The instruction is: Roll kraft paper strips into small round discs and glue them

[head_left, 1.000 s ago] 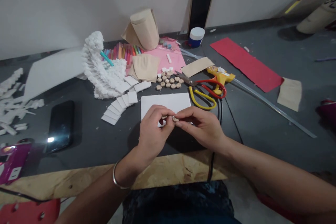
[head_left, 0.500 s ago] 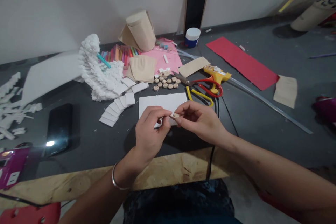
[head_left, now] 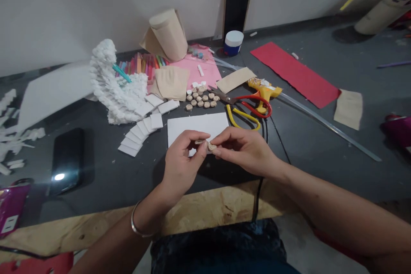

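Observation:
Between the fingertips of both hands is a small beige rolled piece (head_left: 211, 147), with a short beige strip end (head_left: 201, 141) at its left. My left hand (head_left: 184, 158) pinches the strip side. My right hand (head_left: 242, 150) pinches the roll from the other side, thumb and forefinger closed on it. Beneath and beyond the hands lies a white board (head_left: 197, 124). Just past it sits a cluster of small round beige pieces (head_left: 201, 97), with several white bits (head_left: 198, 84) behind them. Scissors (head_left: 247, 102) with red and yellow handles rest right of the cluster.
White square tiles (head_left: 139, 131) fan out on the left beside a shaggy white curved form (head_left: 105, 81). A yellow glue gun (head_left: 266, 91), red sheet (head_left: 295, 75) and clear glue stick (head_left: 330, 128) lie right. A blue jar (head_left: 233, 43) and propped phone (head_left: 238, 2) stand behind.
The beige roll has turned and tilted slightly between the fingertips, its strip end now showing at the left. My hands stay close together over the board; the view has shifted slightly.

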`<state>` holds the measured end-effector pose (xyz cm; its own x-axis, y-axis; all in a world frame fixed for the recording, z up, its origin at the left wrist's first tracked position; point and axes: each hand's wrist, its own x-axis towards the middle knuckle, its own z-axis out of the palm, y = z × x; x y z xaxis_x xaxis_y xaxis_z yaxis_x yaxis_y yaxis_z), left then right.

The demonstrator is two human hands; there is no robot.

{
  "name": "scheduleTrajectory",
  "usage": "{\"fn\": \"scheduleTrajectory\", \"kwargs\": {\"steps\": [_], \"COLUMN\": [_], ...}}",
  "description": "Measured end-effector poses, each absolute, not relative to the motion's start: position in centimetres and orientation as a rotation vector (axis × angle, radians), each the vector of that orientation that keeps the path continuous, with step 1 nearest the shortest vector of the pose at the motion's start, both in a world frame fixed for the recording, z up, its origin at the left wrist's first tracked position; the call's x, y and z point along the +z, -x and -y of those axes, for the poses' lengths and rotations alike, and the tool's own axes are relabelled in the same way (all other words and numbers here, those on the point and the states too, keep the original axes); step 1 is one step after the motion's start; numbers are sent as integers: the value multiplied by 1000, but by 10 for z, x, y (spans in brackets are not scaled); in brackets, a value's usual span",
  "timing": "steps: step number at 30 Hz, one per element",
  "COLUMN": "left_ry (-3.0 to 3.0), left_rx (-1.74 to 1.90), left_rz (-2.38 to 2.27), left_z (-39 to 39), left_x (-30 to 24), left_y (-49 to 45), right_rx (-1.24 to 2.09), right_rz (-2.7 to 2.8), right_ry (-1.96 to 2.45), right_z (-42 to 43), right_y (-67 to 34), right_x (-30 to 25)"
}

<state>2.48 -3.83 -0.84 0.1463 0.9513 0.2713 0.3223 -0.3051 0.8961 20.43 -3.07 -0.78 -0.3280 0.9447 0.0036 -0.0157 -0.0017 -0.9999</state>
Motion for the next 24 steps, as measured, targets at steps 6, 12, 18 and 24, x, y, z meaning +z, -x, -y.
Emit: {"fn": "scheduleTrajectory", "kwargs": {"steps": [6,12,18,24], "left_ry": [-1505,-1360,-1327,-1345], "left_rx": [1145,1078,1076,1072], "left_rz": [-1196,-1135,-1059,-993], "left_z": [38,34,29,29], "left_x": [-12,-7,-3,-1], "left_y": [-26,-26,-23,-23], "right_rx": [1568,1465,1300,1267], "right_rz": [1300,1386,1578,1623], "right_ry": [992,1086,1125,1091], "right_z": [30,29,28,28], "right_y": [-203,-207,-211,-211], "right_x": [-10,-8,-7,-8]}}
